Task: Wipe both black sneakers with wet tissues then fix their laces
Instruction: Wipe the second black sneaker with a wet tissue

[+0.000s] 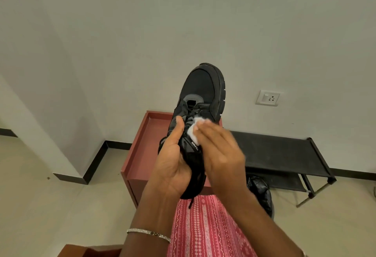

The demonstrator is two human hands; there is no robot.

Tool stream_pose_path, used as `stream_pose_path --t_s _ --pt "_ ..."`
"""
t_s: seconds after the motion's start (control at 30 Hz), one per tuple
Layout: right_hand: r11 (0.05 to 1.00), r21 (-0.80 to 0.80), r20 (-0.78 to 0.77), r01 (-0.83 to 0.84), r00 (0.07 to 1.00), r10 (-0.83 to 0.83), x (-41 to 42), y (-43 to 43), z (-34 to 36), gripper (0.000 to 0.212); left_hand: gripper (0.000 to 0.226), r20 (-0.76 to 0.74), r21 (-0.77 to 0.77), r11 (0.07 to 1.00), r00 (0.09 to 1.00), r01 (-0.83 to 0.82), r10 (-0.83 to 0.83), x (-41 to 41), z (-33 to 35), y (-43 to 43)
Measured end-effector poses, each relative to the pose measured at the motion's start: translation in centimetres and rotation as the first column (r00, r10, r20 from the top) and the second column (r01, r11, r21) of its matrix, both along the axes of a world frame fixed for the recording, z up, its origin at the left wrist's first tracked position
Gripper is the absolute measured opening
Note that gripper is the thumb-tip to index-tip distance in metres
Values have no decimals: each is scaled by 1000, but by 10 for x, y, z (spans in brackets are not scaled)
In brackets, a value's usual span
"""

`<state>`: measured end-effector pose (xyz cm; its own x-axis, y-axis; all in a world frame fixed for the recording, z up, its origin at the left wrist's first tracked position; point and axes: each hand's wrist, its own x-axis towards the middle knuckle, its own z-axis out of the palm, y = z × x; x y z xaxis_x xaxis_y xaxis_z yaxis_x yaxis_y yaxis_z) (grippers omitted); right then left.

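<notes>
Sneaker (200,102), black, is held up in the air in front of the person, toe pointing up and away, heel end down in the left hand (173,165). Left grip: palm cupped round the heel and collar, thumb lying up along the lace area, fingers wrapped behind the shoe. Right hand (221,150) comes in from the right side; its fingers are fairly straight and press a white wet tissue (194,128) against the upper just beside the laces (190,114), below the tongue opening. Tissue is mostly covered by the fingertips, only a crumpled white patch shows. Laces look loose, one end hangs below the heel over the pink patterned garment (205,230). Silver bracelet (148,233) sits on the left wrist. Behind the shoe is a reddish-brown tabletop (140,146) with a raised rim, against the white wall. To its right stands a low black shoe rack (280,150), fabric shelf on top, frame on the floor. A second black sneaker (262,193) lies on the floor by the rack, partly hidden behind the right forearm. White wall socket (268,97) sits on the wall, right of the raised sneaker's toe.
</notes>
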<state>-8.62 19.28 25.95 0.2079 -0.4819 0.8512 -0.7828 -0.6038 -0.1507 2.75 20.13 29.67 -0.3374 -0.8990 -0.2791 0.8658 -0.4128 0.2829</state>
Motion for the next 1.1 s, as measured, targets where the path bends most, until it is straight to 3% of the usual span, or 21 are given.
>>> stream_pose_path --t_s 0.1,0.2,0.3,0.37,0.4,0.43,0.57,0.7,0.77,0.87,1.1 --pt "999 -11 73 42 996 -41 -6 -20 21 26 52 13 -25 999 999 -33 33 -6 1 3" --pt "989 137 256 -58 967 21 -4 -7 35 24 55 10 -40 999 1000 -29 29 -3 0 0" --pt "824 416 622 -384 781 49 -7 8 51 28 56 125 -73 994 988 -78 87 3 -7 -8" --pt "693 436 798 -574 603 -2 -12 5 59 29 55 139 -75 993 985 -95 105 3 -5 -10" --pt "675 428 831 -601 555 -34 -14 1 62 30 54 138 -74 993 985 -95 104 3 -3 -9" --pt "690 434 829 -579 557 -53 -16 -4 64 30 53 132 -72 994 987 -85 94 3 -3 -9" --pt "905 399 522 -150 848 -90 -20 -17 58 26 55 77 -88 994 994 -65 71 4 -2 -8" --pt "964 262 260 37 960 -107 -8 -8 45 27 55 62 -83 995 996 -59 65 3 -2 -7" --pt "953 301 172 44 980 -100 -1 1 41 34 52 90 -88 994 993 -69 77 2 2 -4" --pt "945 327 171 9 983 -68 6 11 36 31 48 156 -102 989 980 -105 120 3 4 -1" --pt "966 239 102 -97 992 74 16 27 24 34 54 83 -53 995 992 -86 90 9 4 -2"
